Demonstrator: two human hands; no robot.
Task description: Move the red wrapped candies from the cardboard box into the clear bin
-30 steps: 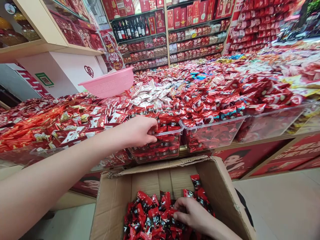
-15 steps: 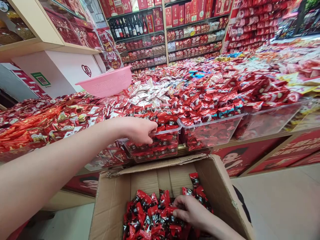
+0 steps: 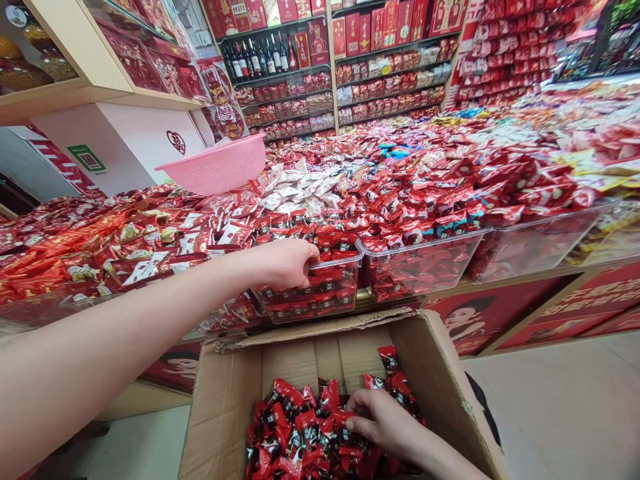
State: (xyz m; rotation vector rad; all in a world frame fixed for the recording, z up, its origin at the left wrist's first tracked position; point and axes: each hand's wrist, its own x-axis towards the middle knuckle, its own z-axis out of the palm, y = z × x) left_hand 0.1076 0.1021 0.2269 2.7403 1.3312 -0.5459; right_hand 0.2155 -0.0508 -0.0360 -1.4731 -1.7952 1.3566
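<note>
My left hand (image 3: pixel 290 263) rests at the front rim of a clear plastic bin (image 3: pixel 310 308) of red and black wrapped candies, fingers curled down over the edge; what its fingertips hold, if anything, is hidden. Lower down, a cardboard box (image 3: pixel 220 407) stands open against the counter, with a heap of similar red and black candies (image 3: pixel 300 433) inside. My right hand (image 3: pixel 377 420) is in the box, with thumb and fingers closed on a red-wrapped candy (image 3: pixel 343 420) at the right of the heap.
A pink basket (image 3: pixel 217 163) sits on the candies at the back left. Another clear bin (image 3: pixel 425 267) of red candies adjoins on the right. Behind stand shelves with wine bottles (image 3: pixel 257 57) and red boxes. A white box (image 3: pixel 135 140) is at the left.
My left hand has shifted very slightly right along the bin's rim, and the view has moved a little. My right hand stays in the same place on the candy.
</note>
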